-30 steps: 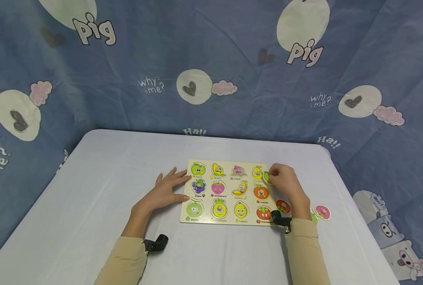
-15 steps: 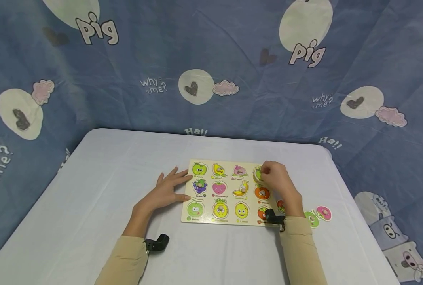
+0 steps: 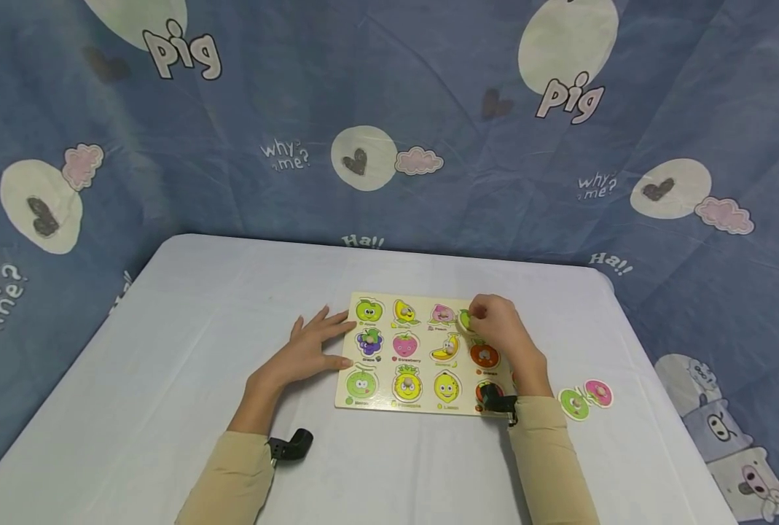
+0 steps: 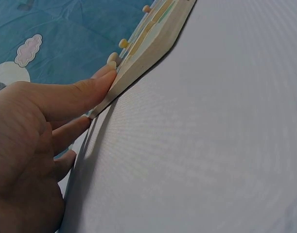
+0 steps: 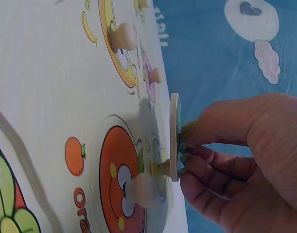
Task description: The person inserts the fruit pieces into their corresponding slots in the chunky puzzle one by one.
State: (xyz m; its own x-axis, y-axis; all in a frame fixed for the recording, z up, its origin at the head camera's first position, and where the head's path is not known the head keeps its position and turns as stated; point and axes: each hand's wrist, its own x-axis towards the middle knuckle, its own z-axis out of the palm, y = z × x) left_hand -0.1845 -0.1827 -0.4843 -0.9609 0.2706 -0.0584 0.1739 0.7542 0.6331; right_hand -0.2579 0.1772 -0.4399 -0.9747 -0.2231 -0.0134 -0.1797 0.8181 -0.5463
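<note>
In the head view, the right hand (image 3: 499, 327) covers much of the green piece (image 3: 464, 321) and the far right corner of the board (image 3: 426, 375); the fruit there is hidden. A black wrist camera (image 3: 499, 402) covers part of the red fruit (image 3: 479, 394) at the near right, and both sleeves (image 3: 228, 474) run off the near edge. In the right wrist view, the green piece stands edge-on, its picture mostly unseen; the orange (image 5: 112, 187) and its printed word are cut off, as is a red-and-green piece (image 5: 7, 204). Most labels are too small to read
</note>
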